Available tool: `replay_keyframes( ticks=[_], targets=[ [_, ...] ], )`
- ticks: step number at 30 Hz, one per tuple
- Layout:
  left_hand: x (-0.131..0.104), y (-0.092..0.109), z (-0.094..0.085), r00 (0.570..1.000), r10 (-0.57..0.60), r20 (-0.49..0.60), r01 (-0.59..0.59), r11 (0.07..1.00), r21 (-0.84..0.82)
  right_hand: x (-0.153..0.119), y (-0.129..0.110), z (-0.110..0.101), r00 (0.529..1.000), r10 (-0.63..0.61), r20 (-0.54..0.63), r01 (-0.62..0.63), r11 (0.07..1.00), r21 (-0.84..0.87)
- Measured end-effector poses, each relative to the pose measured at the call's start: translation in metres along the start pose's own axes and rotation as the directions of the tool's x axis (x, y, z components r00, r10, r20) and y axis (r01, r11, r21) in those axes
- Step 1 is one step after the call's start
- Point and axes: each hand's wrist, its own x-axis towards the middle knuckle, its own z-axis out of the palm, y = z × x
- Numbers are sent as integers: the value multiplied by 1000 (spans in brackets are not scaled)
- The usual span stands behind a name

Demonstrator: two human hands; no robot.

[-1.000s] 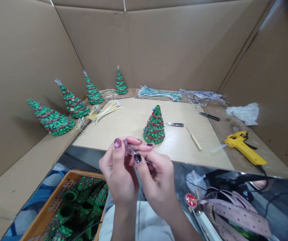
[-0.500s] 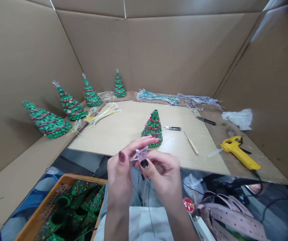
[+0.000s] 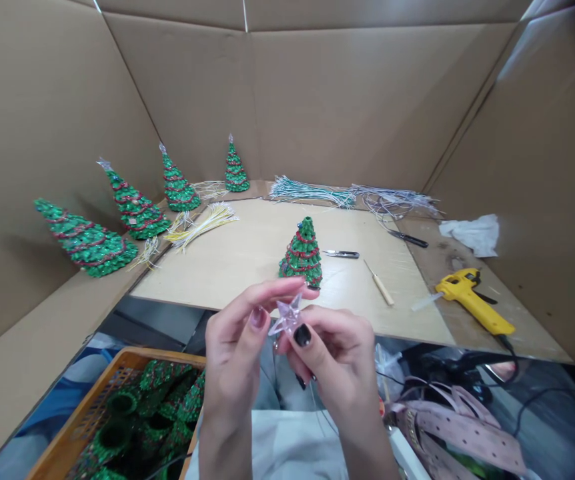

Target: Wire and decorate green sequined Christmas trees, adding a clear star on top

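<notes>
A clear plastic star (image 3: 287,317) is held up in front of me, just past the near edge of the work board. My right hand (image 3: 335,353) pinches it, the thumb over its lower right side. My left hand (image 3: 240,340) cups it from the left, thumb by a left point and long fingers curved behind and above. Thin wires (image 3: 317,403) hang below my right hand. Just beyond my fingertips a green beaded Christmas tree (image 3: 302,250) with red garland stands upright, its top bare and open.
Several finished-looking trees (image 3: 137,210) line the left side. Wire bundles (image 3: 312,192) lie at the back. Thread snips (image 3: 341,254), an awl (image 3: 380,285) and a yellow glue gun (image 3: 472,300) are on the right. An orange crate (image 3: 102,373) holds more trees; cardboard walls (image 3: 377,100) surround the board.
The star has turned to face me more and shifted slightly right and down. My right hand has moved a little right. The view has shifted slightly.
</notes>
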Motion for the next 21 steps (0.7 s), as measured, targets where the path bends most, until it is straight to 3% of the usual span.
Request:
replay_keyframes(
  ticks=[5, 7, 11, 16, 21],
  targets=[
    [1, -4, -2, 997, 78, 18, -77, 997, -17, 1, 7, -1, 981, 72, 183, -120, 957, 265],
    [2, -5, -4, 993, 116, 11, -116, 993, -16, 1, 8, 0, 971, 92, 220, -153, 949, 277],
    [4, -5, -8, 984, 171, -45, -171, 985, 14, -1, 6, 2, 988, 76, 135, -92, 989, 114],
    [5, -5, -10, 970, 239, -39, -236, 969, 67, -2, 3, 1, 996, -43, 78, 55, 986, -159],
    [4, -8, -13, 988, 153, 6, -153, 988, 35, -2, 0, 0, 994, -105, 9, 104, 970, -218]
  ],
)
